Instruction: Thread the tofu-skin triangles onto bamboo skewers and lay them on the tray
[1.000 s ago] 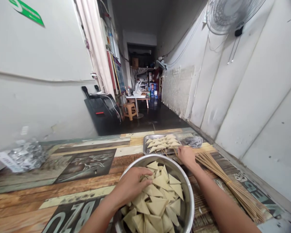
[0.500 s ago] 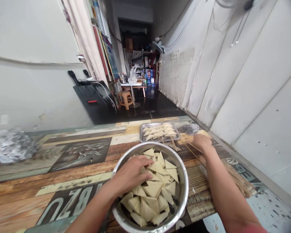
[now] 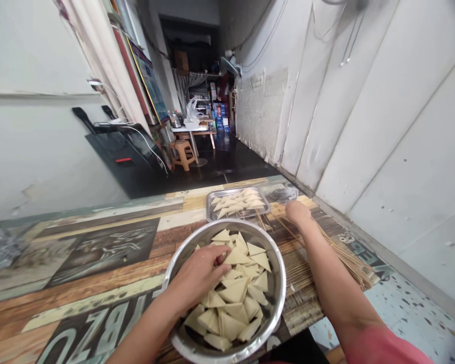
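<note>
A round metal bowl (image 3: 279, 290) holds many pale, folded tofu-skin-like triangles (image 3: 233, 290). My left hand (image 3: 202, 265) rests inside over the triangles at the left, fingers bent, with a gap between thumb and forefinger; nothing shows held there. Right of the bowl, my right hand (image 3: 299, 213) is closed at the far ends of thin bamboo skewers (image 3: 351, 263); its fingertips are hidden. Beyond the bowl lies a metal tray (image 3: 209, 215) with rows of skewered triangles (image 3: 238, 201), their sticks pointing toward me.
The wood-patterned table (image 3: 109, 283) carries a crumpled clear plastic bag (image 3: 284, 193) beside the tray and a silvery plastic heap (image 3: 0, 247) at the left edge. A white wall (image 3: 364, 126) runs along the right. A stool (image 3: 182, 154) stands on the floor beyond.
The view has swung to the right, so everything sits further left. My left hand's fingers are more bent than before. My right hand stays at the skewers.
</note>
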{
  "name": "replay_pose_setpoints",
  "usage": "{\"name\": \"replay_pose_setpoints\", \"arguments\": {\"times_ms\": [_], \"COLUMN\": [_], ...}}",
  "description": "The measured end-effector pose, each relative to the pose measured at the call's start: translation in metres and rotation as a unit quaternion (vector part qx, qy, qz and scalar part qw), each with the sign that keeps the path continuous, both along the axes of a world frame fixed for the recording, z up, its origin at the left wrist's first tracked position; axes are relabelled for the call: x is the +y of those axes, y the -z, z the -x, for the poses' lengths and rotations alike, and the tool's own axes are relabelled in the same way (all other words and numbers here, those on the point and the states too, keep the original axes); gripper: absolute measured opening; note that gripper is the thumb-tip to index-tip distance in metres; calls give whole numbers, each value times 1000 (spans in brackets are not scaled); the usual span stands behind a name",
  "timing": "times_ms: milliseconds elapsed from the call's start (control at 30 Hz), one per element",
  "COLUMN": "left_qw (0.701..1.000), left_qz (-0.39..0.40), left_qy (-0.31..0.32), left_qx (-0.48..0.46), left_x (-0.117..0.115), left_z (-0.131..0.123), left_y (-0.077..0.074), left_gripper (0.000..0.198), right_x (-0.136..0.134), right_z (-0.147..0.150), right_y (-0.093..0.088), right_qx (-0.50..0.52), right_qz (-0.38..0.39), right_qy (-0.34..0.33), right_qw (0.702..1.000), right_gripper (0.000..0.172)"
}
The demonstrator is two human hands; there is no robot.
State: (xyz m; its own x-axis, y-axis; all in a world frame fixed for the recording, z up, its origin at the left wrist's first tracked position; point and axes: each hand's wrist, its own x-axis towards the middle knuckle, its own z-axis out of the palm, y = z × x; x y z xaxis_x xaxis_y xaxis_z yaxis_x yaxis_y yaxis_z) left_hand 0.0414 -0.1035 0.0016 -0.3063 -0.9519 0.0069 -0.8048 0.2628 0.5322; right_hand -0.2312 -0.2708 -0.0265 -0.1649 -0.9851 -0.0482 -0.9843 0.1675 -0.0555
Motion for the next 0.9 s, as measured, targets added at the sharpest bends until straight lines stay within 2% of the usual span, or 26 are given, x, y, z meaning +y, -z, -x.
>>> {"name": "replay_pose_setpoints", "arguments": {"times_ms": [100,300,400,500,700,800,900], "left_qw": [1000,996,996,997,993,991,992], "left_qz": [4,-24,-41,-49,-12,-5,41], "left_qy": [30,86,75,51,24,8,11], "left_qx": [8,2,-6,-44,-119,-136,-118], "left_x": [-1,-3,-5,-8,-16,-18,-16], "left_z": [-4,-5,1,9,22,23,22], "left_y": [5,5,0,-5,-10,-9,-11], "left_gripper": [41,47,50,52,34,28,19], "right_x": [2,9,19,36,73,82,87], "right_z": [-3,-8,-16,-34,-75,-82,-82], "right_y": [0,-7,-17,-28,-31,-30,-32], "right_qx": [-6,-53,-91,-137,-206,-234,-269], "right_qz": [35,95,138,186,214,204,202], "right_qy": [-29,-126,-194,-274,-373,-413,-434], "right_qw": [999,986,967,933,879,856,836], "right_gripper": [27,24,23,27,33,38,30]}}
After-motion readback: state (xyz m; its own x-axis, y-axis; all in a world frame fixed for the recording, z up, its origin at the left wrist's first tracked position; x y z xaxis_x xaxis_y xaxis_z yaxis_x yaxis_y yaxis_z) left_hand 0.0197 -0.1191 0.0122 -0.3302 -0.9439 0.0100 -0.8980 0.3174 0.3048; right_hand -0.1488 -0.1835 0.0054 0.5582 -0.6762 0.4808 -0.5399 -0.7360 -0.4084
